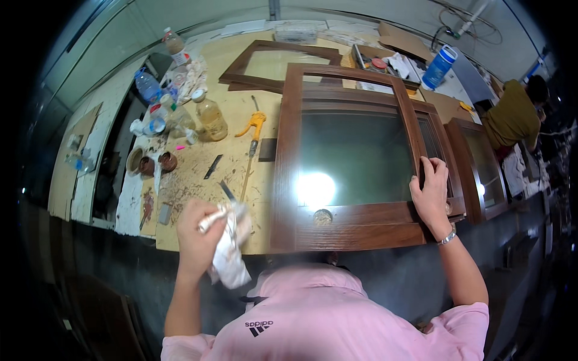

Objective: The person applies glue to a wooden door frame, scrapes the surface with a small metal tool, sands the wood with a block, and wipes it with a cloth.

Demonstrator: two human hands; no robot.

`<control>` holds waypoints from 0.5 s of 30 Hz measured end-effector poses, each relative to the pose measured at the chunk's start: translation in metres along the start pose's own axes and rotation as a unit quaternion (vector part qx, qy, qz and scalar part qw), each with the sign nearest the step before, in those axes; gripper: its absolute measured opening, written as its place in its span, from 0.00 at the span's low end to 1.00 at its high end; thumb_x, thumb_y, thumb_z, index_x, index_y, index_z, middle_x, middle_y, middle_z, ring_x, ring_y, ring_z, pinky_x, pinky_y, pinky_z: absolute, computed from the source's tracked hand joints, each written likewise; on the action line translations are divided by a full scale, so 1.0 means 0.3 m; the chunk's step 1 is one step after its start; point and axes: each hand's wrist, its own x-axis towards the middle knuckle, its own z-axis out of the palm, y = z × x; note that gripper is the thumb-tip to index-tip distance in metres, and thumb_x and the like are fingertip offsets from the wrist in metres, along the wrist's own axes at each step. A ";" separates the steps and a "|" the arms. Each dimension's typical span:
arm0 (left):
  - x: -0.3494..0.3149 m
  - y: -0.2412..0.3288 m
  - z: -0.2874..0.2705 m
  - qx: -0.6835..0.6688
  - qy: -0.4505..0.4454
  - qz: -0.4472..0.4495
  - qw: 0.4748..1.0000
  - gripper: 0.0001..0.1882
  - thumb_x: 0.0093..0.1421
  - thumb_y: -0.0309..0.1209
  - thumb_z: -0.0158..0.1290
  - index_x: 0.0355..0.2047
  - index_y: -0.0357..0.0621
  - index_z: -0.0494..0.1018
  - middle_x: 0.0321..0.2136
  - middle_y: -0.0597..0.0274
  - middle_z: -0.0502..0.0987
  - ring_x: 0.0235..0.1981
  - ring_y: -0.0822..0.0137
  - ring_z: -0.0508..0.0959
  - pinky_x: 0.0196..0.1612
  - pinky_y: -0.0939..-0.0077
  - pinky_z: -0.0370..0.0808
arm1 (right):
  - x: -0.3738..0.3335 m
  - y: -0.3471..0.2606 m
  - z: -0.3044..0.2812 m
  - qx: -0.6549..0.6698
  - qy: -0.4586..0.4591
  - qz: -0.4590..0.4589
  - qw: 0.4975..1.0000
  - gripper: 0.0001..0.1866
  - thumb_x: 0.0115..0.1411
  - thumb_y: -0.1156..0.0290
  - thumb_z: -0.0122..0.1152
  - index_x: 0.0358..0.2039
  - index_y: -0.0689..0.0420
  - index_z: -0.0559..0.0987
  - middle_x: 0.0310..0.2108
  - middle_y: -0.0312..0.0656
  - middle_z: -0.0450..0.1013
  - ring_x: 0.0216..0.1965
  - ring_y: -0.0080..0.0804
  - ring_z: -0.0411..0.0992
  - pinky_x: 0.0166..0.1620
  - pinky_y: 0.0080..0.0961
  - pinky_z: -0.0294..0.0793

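My left hand point(195, 231) is closed round a crumpled white rag point(232, 262), held at the bench's front edge left of the door. A flat metal blade point(227, 191) sticks out above the rag; its handle, if any, is hidden in my grip. Flat before me lies a brown wooden door point(379, 221) with a dark glass pane point(355, 150) that reflects a bright lamp. A round hole point(323, 217) shows in its lower rail. On the door's right stile is my right hand point(432, 189), thumb at the inner side and fingers bent over the wood.
Left of the door lie a yellow air blow gun point(256, 126), a dark blade point(212, 166), brown-stained jars point(168, 160) and several bottles point(211, 117). More frames point(241, 72) lie behind, others point(475, 174) at right. A blue bottle point(439, 67) stands back right; another person point(512, 114) works beyond.
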 end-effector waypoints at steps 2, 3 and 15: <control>0.044 0.069 0.039 -0.010 0.055 0.034 0.998 0.11 0.49 0.17 0.60 0.36 0.35 0.78 0.37 0.55 0.76 0.40 0.59 0.78 0.46 0.70 0.74 | 0.002 -0.005 -0.007 0.026 -0.010 -0.047 0.999 0.28 0.56 0.74 0.62 0.58 0.68 0.72 0.55 0.54 0.65 0.59 0.53 0.63 0.63 0.44 0.64; 0.043 0.075 0.094 -0.046 0.057 0.060 0.995 0.16 0.50 0.16 0.59 0.41 0.36 0.78 0.39 0.54 0.77 0.44 0.56 0.79 0.51 0.69 0.74 | 0.004 -0.005 -0.006 0.047 -0.023 -0.049 0.997 0.28 0.56 0.74 0.62 0.58 0.68 0.72 0.55 0.54 0.65 0.59 0.53 0.63 0.63 0.44 0.64; -0.061 0.189 0.180 0.049 0.043 0.034 0.997 0.20 0.52 0.15 0.57 0.47 0.37 0.76 0.49 0.55 0.77 0.55 0.58 0.76 0.60 0.67 0.70 | -0.010 0.037 -0.030 0.081 -0.065 -0.151 0.983 0.30 0.52 0.72 0.64 0.56 0.71 0.73 0.55 0.55 0.65 0.56 0.54 0.63 0.62 0.48 0.61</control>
